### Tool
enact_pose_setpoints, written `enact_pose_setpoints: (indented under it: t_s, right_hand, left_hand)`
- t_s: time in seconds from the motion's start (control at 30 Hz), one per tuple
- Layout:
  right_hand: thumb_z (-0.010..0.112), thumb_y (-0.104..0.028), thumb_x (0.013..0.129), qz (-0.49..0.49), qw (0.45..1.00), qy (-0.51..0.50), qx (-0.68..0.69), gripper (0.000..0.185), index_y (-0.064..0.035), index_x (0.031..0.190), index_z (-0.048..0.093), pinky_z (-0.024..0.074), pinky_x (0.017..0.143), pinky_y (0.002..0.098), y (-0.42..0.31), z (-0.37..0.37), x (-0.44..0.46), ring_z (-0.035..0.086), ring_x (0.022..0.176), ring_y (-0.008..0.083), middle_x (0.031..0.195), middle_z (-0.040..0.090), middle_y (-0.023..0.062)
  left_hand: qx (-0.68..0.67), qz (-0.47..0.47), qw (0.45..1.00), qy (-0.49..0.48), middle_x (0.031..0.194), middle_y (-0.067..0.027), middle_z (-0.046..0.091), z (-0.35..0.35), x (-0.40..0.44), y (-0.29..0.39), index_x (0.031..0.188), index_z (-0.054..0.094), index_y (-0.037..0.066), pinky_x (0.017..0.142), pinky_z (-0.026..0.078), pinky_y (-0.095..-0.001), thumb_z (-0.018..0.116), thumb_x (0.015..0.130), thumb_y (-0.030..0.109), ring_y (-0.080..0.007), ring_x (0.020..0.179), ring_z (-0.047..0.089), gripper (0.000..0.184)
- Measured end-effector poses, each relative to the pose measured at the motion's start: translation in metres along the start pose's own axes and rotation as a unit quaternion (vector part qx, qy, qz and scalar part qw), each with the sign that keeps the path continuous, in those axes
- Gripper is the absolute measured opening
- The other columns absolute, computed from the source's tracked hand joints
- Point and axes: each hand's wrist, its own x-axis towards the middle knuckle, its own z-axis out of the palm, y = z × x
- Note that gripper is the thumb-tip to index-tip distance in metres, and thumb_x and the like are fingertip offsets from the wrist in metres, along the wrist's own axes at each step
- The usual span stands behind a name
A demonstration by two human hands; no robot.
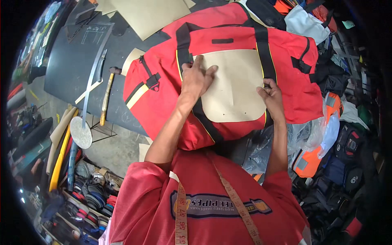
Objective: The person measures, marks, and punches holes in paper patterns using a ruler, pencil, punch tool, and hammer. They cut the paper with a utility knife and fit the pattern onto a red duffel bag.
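Observation:
A large red duffel bag [296,96] with black straps edged in yellow lies on the dark table. On its front, between the straps, rests a tan card piece [232,87] with rounded lower corners and small holes near its bottom edge. My left hand [197,76] lies at the card's upper left edge, fingers apart, the index finger on the corner by the strap. At the card's right edge, beside the right strap, my right hand [270,96] has thumb and fingers pinched together at the border; what sits between the fingertips is hard to make out.
A hammer [107,98], a metal ruler [93,71] and a round disc [81,132] are at the left. Tan sheets [149,14] lie at the back. Clear plastic [300,134], orange items and dark bags crowd the right. A measuring tape [181,212] hangs over my shirt.

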Motion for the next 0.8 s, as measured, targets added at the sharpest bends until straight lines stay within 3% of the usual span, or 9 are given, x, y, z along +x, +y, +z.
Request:
enact_pose_setpoints:
  t_s: [0.1, 0.13, 0.2, 0.3, 0.37, 0.5, 0.63, 0.67, 0.8]
  right_hand:
    - [0.070, -0.003, 0.099, 0.026, 0.999, -0.016, 0.031, 0.026, -0.0014, 0.124, 0.061, 0.0455, 0.068, 0.0240, -0.013, 0.001, -0.007, 0.059, 0.078, 0.0048, 0.087, 0.068, -0.0005]
    - [0.070, -0.003, 0.099, 0.029, 0.999, -0.014, 0.032, 0.026, -0.0014, 0.124, 0.061, 0.0455, 0.068, 0.0240, -0.015, 0.001, -0.007, 0.059, 0.078, 0.0048, 0.087, 0.068, -0.0005]
    - [0.073, -0.007, 0.098, -0.038, 0.998, -0.026, 0.033, 0.024, -0.0011, 0.119, 0.062, 0.0466, 0.070, 0.0245, -0.018, -0.002, -0.004, 0.059, 0.081, 0.0047, 0.089, 0.068, -0.0004]
    - [0.080, -0.015, 0.096, -0.070, 0.997, 0.004, -0.036, 0.031, 0.0015, 0.115, 0.063, 0.0516, 0.075, 0.0276, -0.039, -0.009, 0.007, 0.065, 0.084, 0.0098, 0.094, 0.072, 0.0037]
    - [0.082, -0.017, 0.095, -0.084, 0.995, 0.035, -0.047, 0.040, 0.0030, 0.124, 0.063, 0.0527, 0.076, 0.0290, -0.075, -0.001, 0.018, 0.067, 0.084, 0.0132, 0.095, 0.073, 0.0073]
    - [0.084, -0.034, 0.090, -0.061, 0.990, 0.045, -0.121, 0.063, 0.0012, 0.137, 0.062, 0.0538, 0.073, 0.0329, -0.090, 0.006, 0.066, 0.067, 0.078, 0.0149, 0.088, 0.073, 0.0107]
    - [0.084, -0.026, 0.089, -0.070, 0.982, 0.048, -0.167, 0.057, -0.0020, 0.137, 0.064, 0.0528, 0.070, 0.0330, -0.082, 0.007, 0.092, 0.066, 0.076, 0.0138, 0.086, 0.072, 0.0095]
    - [0.084, -0.022, 0.089, -0.065, 0.980, 0.048, -0.181, 0.052, -0.0028, 0.133, 0.067, 0.0518, 0.067, 0.0330, -0.080, 0.006, 0.091, 0.064, 0.074, 0.0131, 0.084, 0.071, 0.0081]
    - [0.082, -0.012, 0.087, -0.049, 0.980, 0.042, -0.187, 0.039, -0.0022, 0.123, 0.074, 0.0479, 0.062, 0.0318, -0.050, 0.003, 0.084, 0.057, 0.067, 0.0110, 0.077, 0.065, 0.0029]
  left_hand:
    - [-0.006, -0.045, 0.998, 0.044, 0.096, -0.0196, 0.078, 0.002, -0.004, 0.006, 0.151, 0.053, -0.002, 0.097, 0.051, -0.0443, 0.076, 0.094, 0.046, -0.0361, 0.105, 0.061, 0.078]
    - [-0.035, -0.027, 0.997, 0.061, 0.097, -0.0181, 0.077, 0.003, 0.000, 0.002, 0.149, 0.057, 0.001, 0.086, 0.056, -0.0405, 0.082, 0.091, 0.038, -0.0277, 0.090, 0.068, 0.074]
    - [-0.172, -0.052, 0.982, 0.056, 0.112, -0.0247, 0.077, -0.004, -0.003, 0.006, 0.144, 0.059, -0.003, 0.098, 0.056, -0.0413, 0.087, 0.086, 0.025, -0.0343, 0.108, 0.071, 0.070]
    - [-0.210, -0.120, 0.969, 0.053, 0.116, -0.0154, 0.076, -0.005, 0.002, 0.005, 0.146, 0.061, 0.002, 0.088, 0.058, -0.0319, 0.089, 0.085, 0.019, -0.0182, 0.100, 0.072, 0.069]
    - [-0.311, -0.029, 0.943, 0.114, 0.109, -0.0077, 0.073, 0.014, 0.013, -0.016, 0.145, 0.063, 0.003, 0.083, 0.055, -0.0294, 0.086, 0.090, 0.011, -0.0137, 0.092, 0.065, 0.060]
    - [-0.246, -0.090, 0.964, 0.050, 0.087, -0.0008, 0.068, 0.004, 0.027, -0.010, 0.142, 0.068, 0.005, 0.074, 0.051, -0.0231, 0.081, 0.094, 0.011, -0.0068, 0.076, 0.057, 0.050]
    - [-0.270, -0.112, 0.956, 0.004, 0.086, 0.0021, 0.066, -0.004, 0.032, -0.019, 0.141, 0.070, 0.007, 0.074, 0.050, -0.0230, 0.077, 0.098, 0.010, -0.0066, 0.076, 0.055, 0.043]
    - [-0.282, -0.115, 0.952, 0.012, 0.084, 0.0085, 0.059, -0.002, 0.031, -0.020, 0.140, 0.071, 0.006, 0.062, 0.039, -0.0196, 0.075, 0.101, 0.008, -0.0016, 0.069, 0.047, 0.040]
    - [-0.257, -0.128, 0.958, 0.019, 0.078, 0.0075, 0.052, 0.000, 0.025, -0.027, 0.135, 0.074, 0.008, 0.066, 0.042, -0.0222, 0.079, 0.096, 0.009, -0.0043, 0.071, 0.045, 0.039]
